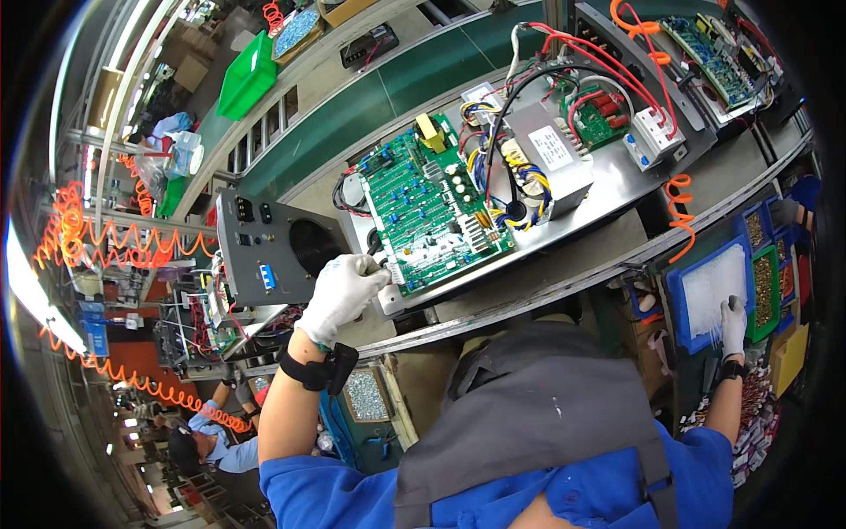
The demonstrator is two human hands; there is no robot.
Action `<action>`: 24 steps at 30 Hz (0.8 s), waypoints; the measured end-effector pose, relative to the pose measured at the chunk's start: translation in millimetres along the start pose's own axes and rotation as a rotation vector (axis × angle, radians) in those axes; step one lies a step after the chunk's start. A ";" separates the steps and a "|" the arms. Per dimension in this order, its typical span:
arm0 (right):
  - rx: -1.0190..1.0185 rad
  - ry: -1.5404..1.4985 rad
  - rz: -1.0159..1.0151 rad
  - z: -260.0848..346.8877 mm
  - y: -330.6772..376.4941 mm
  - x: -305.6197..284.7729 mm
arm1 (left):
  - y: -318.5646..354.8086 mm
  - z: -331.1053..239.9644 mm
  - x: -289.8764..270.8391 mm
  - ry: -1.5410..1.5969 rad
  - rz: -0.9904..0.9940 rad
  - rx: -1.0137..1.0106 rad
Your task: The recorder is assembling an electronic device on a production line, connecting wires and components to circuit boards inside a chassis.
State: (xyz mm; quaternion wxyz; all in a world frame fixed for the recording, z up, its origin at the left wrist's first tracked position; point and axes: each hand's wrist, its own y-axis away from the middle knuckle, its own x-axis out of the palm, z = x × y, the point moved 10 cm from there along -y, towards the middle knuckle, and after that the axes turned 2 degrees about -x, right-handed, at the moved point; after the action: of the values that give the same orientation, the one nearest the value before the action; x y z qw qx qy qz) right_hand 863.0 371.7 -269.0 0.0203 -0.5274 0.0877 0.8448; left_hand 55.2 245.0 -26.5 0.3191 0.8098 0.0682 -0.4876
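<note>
My left hand [339,298], in a white glove, is at the near left corner of a large green circuit board [423,207]. Its thumb and fingers are pinched together against the board's edge; whatever is between them is hidden. The board lies on a metal chassis plate [617,176], beside a boxy transformer [551,150] with blue and yellow wires. Far to the right, my right hand [732,328], also gloved, rests at the right side of a blue tray [677,291] filled with thin white strips that look like cable ties. Its fingertips point into the tray, too small to read.
A grey panel [264,251] with a round opening stands left of the board. Right of the blue tray is a green bin [765,295] of small brass-coloured parts. Orange coiled hoses [680,212] hang nearby. A green crate [247,78] stands beyond; another person [211,441] works at lower left.
</note>
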 end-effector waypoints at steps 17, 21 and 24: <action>0.175 0.336 0.124 -36.8 1.3 32.3 | 9.6 5.5 8.6 -0.011 0.091 -0.308; 0.181 0.178 0.069 -58.8 -4.8 10.1 | 3.7 4.4 4.2 -0.045 0.071 -0.286; 0.245 0.099 0.033 -85.0 -15.5 -2.1 | 4.0 1.3 6.3 -0.017 0.085 -0.289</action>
State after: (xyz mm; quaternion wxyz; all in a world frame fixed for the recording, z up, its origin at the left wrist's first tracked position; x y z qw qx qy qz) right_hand 941.3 372.7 -305.4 0.0663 -0.5604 0.1999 0.8010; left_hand 59.1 239.8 -30.4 0.4535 0.7534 0.1007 -0.4654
